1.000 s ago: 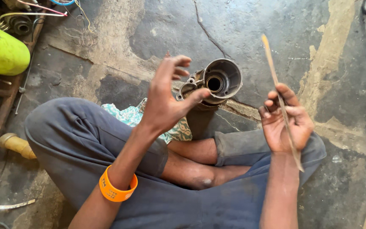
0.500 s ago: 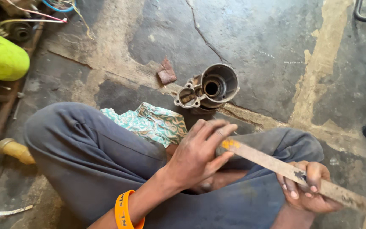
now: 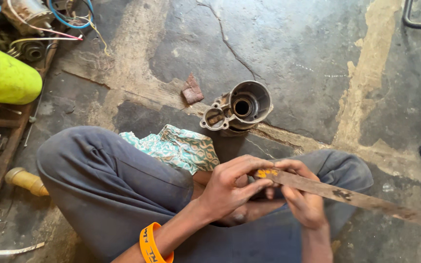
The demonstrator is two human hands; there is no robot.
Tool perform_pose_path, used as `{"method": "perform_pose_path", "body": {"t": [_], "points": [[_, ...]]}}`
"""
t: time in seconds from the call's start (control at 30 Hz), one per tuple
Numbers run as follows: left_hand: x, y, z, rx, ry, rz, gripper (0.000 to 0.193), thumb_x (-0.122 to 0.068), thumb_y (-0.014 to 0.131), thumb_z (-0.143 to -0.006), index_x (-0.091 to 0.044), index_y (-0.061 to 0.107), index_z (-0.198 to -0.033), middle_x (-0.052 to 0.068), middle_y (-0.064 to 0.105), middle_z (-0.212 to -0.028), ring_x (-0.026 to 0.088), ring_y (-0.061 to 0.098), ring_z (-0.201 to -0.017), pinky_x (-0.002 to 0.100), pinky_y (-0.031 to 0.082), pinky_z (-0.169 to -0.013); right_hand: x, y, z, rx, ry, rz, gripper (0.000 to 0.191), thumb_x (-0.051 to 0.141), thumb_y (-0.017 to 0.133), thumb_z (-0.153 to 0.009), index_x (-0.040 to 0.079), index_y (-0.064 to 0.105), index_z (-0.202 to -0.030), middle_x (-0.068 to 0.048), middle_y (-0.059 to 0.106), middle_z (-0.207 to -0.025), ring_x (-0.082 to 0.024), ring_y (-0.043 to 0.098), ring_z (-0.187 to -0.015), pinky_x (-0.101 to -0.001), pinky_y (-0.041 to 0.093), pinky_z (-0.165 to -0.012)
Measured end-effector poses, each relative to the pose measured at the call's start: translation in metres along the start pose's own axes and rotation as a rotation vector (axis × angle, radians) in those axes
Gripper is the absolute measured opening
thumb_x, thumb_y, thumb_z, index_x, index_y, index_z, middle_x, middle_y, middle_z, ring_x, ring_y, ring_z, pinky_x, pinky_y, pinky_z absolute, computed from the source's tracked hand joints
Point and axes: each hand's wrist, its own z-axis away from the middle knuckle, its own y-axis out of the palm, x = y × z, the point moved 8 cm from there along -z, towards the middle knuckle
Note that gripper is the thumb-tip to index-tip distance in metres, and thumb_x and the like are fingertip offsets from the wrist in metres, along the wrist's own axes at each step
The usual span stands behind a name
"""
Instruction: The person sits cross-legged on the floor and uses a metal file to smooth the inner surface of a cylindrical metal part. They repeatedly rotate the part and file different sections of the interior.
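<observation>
While the person sits cross-legged on the floor (image 3: 308, 58), the left hand (image 3: 232, 187) pinches the near end of a flat metal strip (image 3: 337, 194), and the right hand (image 3: 304, 202) grips it just beside; a metal housing (image 3: 239, 108) stands beyond the strip.

- Hacksaw blade (image 3: 337, 194): dull, rusty flat metal.
- Motor housing (image 3: 237, 109): matt grey cast metal.
- Rag (image 3: 179, 147): patterned cloth.
- Floor (image 3: 298, 53): rough, cracked concrete.
</observation>
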Motion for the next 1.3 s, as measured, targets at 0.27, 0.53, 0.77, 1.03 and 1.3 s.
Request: {"method": "perform_pose_path", "body": {"t": [0.27,0.53,0.77,1.03,1.3], "points": [[-0.042,-0.036,-0.027,-0.049,0.254,-0.550,0.062,-0.010,0.081,-0.090,-0.006,0.053,-0.145,0.016,0.057,-0.141,0.033,0.058,-0.131,0.043,0.051,-0.113,0.036,-0.002,-0.049,-0.414,-0.239,0.584,0.025,0.005,0.061,-0.104,-0.005,0.065,-0.126,-0.011,0.074,-0.099,-0.016,0.072,-0.089,-0.0290,0.061,-0.085],[0.015,-0.087,-0.065,-0.156,-0.146,-0.195,0.087,-0.015,0.093,-0.073,-0.002,0.048,-0.146,0.015,0.063,-0.140,0.027,0.063,-0.129,0.038,0.052,-0.108,0.035,0.021,-0.079,-0.469,-0.387,0.897,0.021,0.001,0.070,-0.098,0.001,0.072,-0.120,-0.009,0.076,-0.106,-0.014,0.072,-0.096,-0.0275,0.057,-0.087],[0.042,-0.083,-0.050,-0.211,-0.050,-0.157,0.074,-0.009,0.095,-0.073,-0.001,0.059,-0.138,0.016,0.063,-0.142,0.024,0.064,-0.130,0.033,0.055,-0.110,0.025,0.018,-0.079,-0.498,-0.418,0.905,0.026,0.000,0.072,-0.097,-0.001,0.071,-0.123,-0.011,0.077,-0.102,-0.014,0.073,-0.092,-0.0268,0.057,-0.084],[0.051,-0.081,-0.048,-0.248,-0.148,-0.144,0.067,-0.007,0.087,-0.080,-0.004,0.060,-0.141,0.013,0.070,-0.139,0.019,0.070,-0.125,0.031,0.058,-0.106,0.031,0.025,-0.076,-0.526,-0.441,0.953,0.024,-0.002,0.069,-0.100,-0.001,0.069,-0.124,-0.014,0.077,-0.102,-0.013,0.074,-0.091,-0.0263,0.059,-0.081],[0.046,-0.082,-0.051,-0.242,-0.083,-0.148,0.062,-0.002,0.084,-0.079,-0.003,0.062,-0.136,0.016,0.066,-0.144,0.022,0.066,-0.133,0.033,0.054,-0.111,0.031,0.023,-0.078,-0.541,-0.420,0.907,0.020,-0.002,0.067,-0.101,-0.004,0.070,-0.121,-0.014,0.075,-0.101,-0.014,0.071,-0.091,-0.0274,0.058,-0.083]]}}
